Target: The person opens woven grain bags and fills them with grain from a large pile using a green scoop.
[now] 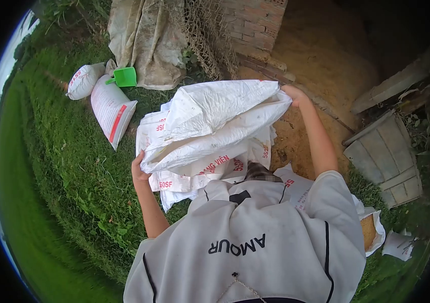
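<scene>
The head view centres on a white sack [220,103], stretched between the two hands over a pile of printed sacks [199,178]. The left hand [140,167] is closed on its near left corner, and the right hand [294,95] grips the far right corner, higher and farther from the body. Between the two grips the sack's edges part in a long, narrow slit slanting from one hand to the other; how deep it opens cannot be told.

The pile's edges jut out raggedly below the held sack, and its near side reaches almost to the shirt [245,217]. Left of the left hand, grass [73,166] runs broadly outward, giving that arm room at the side. Ahead of the left hand, well apart, stand a full sack [111,112] with a red band and another full sack [86,82], with a green scoop [127,77] by the nearer one.

Straight ahead of the grips hangs a dirty tarp [146,50] beside netting [210,43]. Beyond the right hand, tan ground [321,55] spreads past a brick wall [250,25]; farther right, a grey panel [389,156] leans and bounds that side.
</scene>
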Available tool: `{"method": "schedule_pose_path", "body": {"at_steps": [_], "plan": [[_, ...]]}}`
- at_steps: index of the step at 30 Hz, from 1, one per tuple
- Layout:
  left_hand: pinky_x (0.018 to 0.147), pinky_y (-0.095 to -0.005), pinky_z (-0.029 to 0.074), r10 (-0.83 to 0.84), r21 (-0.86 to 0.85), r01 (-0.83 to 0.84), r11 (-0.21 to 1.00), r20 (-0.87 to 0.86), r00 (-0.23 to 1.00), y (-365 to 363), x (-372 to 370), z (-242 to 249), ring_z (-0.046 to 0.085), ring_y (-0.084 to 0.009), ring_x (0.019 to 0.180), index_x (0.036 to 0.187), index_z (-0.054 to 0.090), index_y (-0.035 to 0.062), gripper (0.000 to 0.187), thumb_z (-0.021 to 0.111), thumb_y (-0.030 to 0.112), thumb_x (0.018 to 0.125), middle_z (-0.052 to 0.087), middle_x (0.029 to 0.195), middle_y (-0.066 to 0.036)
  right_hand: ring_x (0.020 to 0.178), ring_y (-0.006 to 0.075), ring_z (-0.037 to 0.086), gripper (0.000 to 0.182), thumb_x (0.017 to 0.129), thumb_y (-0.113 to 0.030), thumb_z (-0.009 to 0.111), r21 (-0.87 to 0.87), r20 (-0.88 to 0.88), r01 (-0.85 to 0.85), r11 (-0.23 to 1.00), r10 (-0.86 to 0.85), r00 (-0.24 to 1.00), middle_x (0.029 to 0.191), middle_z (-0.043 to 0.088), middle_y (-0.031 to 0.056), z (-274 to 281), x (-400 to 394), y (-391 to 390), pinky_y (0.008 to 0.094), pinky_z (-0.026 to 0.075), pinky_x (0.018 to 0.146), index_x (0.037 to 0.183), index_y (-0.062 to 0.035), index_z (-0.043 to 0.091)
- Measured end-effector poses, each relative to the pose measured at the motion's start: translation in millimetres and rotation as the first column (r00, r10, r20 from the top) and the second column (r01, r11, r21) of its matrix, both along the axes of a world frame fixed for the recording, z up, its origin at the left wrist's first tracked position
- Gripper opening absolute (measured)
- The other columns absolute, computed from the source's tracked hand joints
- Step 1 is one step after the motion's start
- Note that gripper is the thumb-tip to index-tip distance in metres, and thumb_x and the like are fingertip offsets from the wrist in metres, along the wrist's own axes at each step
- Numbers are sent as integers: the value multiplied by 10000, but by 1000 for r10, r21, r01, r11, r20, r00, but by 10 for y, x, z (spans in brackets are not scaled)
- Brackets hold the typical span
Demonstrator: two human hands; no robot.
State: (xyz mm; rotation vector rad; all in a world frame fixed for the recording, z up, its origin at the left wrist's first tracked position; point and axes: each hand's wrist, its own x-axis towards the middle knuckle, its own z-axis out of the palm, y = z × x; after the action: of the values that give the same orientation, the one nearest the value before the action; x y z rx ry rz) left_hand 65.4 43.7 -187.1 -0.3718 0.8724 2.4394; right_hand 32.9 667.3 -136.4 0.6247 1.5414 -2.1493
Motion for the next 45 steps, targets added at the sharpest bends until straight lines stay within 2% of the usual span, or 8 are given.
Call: {"method": "schedule_pose_path", "body": {"at_steps": [18,20,22,25,30,36,42,45], "plan": [[880,-394,421,-108,-739,362,567,369,923,462,465,-1274,600,-271,915,1091,581,-29,457,605,354,845,633,990,-160,834,205,637,283,833,-175,537,-378,425,-112,919,279,861,972,647,127,-683,749,626,339,507,801,992,50,605],[926,-432,373,-242,-834,303,-460,446,862,750,284,-1353,537,-350,1020,1176,525,-6,558,602,421,826,576,1086,-213,828,194,637,285,831,-179,552,-379,403,-122,917,282,871,968,647,120,-696,807,449,329,509,792,997,45,605],[961,-463,325,-245,-618,-145,-773,79,966,1863,250,-600,419,-411,1147,1251,457,20,653,599,472,803,459,1220,-257,822,184,636,287,828,-183,566,-373,384,-126,919,277,881,963,647,112,-656,895,285,320,512,782,1003,41,605],[928,-428,369,-829,-894,-441,82,-307,468,2847,309,251,475,-375,1076,1162,515,30,589,661,435,760,482,1199,-210,830,152,631,299,829,-186,591,-346,313,-140,928,254,915,972,643,92,-617,947,118,289,509,769,1037,28,597],[749,-367,449,-929,-882,-409,236,-328,172,2952,470,118,573,-319,798,932,632,-2,317,656,283,795,609,957,-147,853,143,625,340,845,-228,610,-316,232,-131,940,210,950,997,635,84,-378,1127,90,288,507,771,1075,20,580],[639,-259,484,-760,-469,679,565,25,650,2788,215,143,597,-105,720,967,596,-27,208,473,136,925,654,870,-64,923,156,606,388,877,-280,584,-162,53,-206,965,217,975,1073,613,105,-638,1548,469,299,490,820,1116,25,565],[825,-339,505,-618,-51,632,774,161,770,2794,47,216,627,-220,901,1132,519,-35,306,359,138,937,625,1027,-132,795,176,610,476,858,-436,575,266,-57,49,963,-35,998,967,633,111,-560,1783,152,317,479,767,1071,-10,596],[873,-370,477,-424,-42,427,903,71,903,2741,-41,163,607,-249,949,1128,520,-41,345,349,190,938,618,1050,-144,884,198,593,644,788,-581,577,750,23,414,515,-647,762,959,633,115,-328,2287,-308,341,444,795,1063,1,586]]}}
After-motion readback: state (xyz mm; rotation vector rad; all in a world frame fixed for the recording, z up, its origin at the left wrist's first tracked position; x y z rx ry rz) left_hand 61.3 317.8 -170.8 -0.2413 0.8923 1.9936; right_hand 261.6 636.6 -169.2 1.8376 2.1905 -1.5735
